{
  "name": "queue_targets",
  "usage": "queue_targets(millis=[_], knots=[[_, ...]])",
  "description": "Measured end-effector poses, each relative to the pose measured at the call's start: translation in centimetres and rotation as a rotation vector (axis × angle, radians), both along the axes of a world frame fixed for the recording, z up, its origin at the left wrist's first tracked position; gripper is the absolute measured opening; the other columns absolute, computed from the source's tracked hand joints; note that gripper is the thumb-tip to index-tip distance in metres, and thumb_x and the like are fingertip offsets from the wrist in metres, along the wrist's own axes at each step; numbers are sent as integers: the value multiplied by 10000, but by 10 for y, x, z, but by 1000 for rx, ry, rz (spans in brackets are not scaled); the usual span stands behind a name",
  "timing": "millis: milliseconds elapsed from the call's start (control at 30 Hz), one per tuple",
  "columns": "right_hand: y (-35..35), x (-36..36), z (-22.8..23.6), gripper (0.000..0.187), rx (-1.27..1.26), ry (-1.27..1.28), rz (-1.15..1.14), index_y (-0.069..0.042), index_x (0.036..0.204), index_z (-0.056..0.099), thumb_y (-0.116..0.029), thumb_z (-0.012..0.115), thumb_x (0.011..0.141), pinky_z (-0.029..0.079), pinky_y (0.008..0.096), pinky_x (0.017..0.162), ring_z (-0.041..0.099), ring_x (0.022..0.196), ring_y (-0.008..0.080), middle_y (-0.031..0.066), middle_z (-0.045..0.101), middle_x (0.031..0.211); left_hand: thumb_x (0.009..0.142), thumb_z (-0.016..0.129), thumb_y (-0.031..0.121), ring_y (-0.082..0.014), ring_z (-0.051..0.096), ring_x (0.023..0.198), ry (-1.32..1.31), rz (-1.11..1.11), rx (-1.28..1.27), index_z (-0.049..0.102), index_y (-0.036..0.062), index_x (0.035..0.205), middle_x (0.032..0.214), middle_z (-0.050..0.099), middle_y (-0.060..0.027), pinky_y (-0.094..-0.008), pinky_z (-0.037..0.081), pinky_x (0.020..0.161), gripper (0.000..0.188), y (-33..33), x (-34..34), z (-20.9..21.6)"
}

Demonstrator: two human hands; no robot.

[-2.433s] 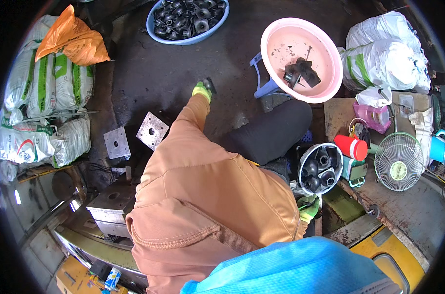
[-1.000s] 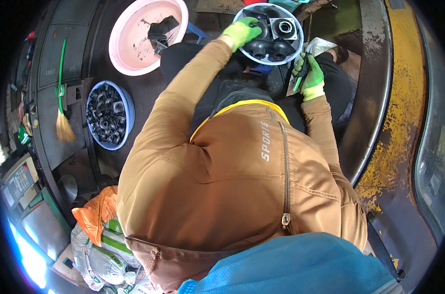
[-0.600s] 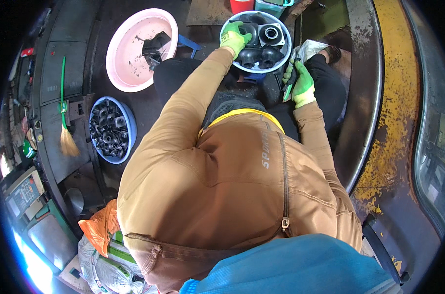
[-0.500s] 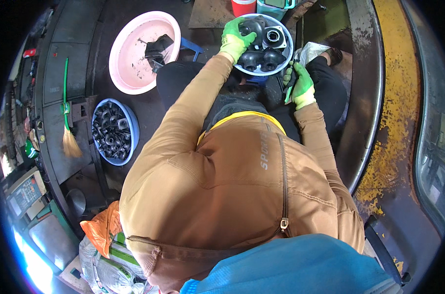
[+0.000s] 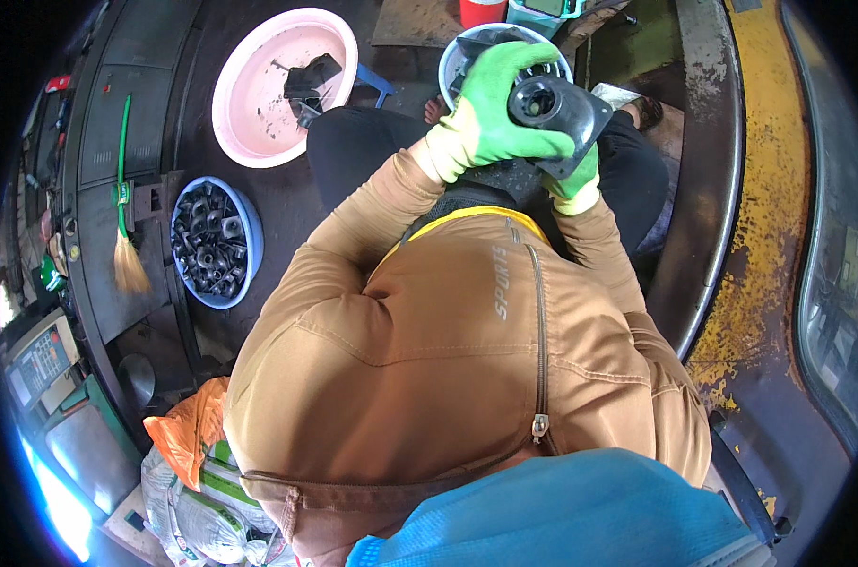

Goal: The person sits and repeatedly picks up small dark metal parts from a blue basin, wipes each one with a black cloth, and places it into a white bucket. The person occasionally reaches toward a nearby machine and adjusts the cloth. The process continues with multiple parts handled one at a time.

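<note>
Being held up at the near side of a pale blue bowl (image 5: 445,74), a black flanged part (image 5: 582,113) is now being clasped by the green-gloved left hand (image 5: 500,113), thumb and fingers being curved around its body. No longer being gripped down inside the bowl, as half a second earlier, the piece is being presented just in front of the gloved right hand (image 5: 578,181), apparently being put within reach of both. Since the right hand's fingers are being hidden behind the part, whether anything is being gripped or touched there cannot be told. Much of the bowl's contents is being blocked from view by the raised glove and part, while the lower edge is being filled by a blue mask (image 5: 561,510). Off to the left, dark pieces (image 5: 311,80) are being held in a pink basin (image 5: 244,94), and smaller black parts (image 5: 207,241) are being kept in a blue tub (image 5: 255,236). Beyond the bowl, a red container (image 5: 483,13) and a teal container (image 5: 526,19) are being cropped by the upper edge.
</note>
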State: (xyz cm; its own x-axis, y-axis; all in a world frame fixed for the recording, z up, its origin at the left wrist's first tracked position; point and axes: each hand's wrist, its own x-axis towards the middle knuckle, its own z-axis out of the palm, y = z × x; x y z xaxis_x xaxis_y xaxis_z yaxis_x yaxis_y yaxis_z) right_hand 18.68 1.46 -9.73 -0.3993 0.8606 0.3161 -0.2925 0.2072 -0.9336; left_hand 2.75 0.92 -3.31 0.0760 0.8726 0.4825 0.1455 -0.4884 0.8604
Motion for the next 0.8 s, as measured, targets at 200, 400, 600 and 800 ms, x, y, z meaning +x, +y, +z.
queue_targets(millis=[200, 400, 600, 800], knots=[[-6, -3, 27, 388, 218, -276, -234, -12, 1194, 506, -148, 639, 855, 466, 323, 855, 577, 991, 200, 88, 592, 1105, 642, 850, 148, -202, 581, 1071, -6, -97, 21, 609, 39, 1117, 1149, 613, -92, -339, 468, 923, 543, 1, 6, -3], [-7, -12, 3, 327, 354, -418, -480, -43, 1213, 495, -178, 551, 921, 462, 330, 860, 565, 1018, 218, 84, 586, 1114, 672, 830, 123, -177, 608, 986, -167, 78, -163, 588, 6, 1111, 1076, 622, -97, -312, 499, 858, 515, -15, 39, 1], [-8, -13, 5, 309, 374, -496, -538, -32, 1212, 516, -169, 532, 935, 465, 327, 890, 583, 1042, 224, 91, 597, 1154, 691, 821, 119, -173, 603, 979, -213, 173, -183, 574, 21, 1115, 1086, 612, -88, -308, 501, 846, 501, -23, 46, 1], [-10, 6, 48, 395, 407, -478, -259, -6, 1218, 542, -152, 633, 862, 464, 317, 898, 600, 1038, 241, 120, 616, 1152, 687, 823, 105, -170, 604, 995, -157, 133, -86, 583, 26, 1089, 1098, 614, -90, -305, 502, 855, 474, -24, 31, 3]])
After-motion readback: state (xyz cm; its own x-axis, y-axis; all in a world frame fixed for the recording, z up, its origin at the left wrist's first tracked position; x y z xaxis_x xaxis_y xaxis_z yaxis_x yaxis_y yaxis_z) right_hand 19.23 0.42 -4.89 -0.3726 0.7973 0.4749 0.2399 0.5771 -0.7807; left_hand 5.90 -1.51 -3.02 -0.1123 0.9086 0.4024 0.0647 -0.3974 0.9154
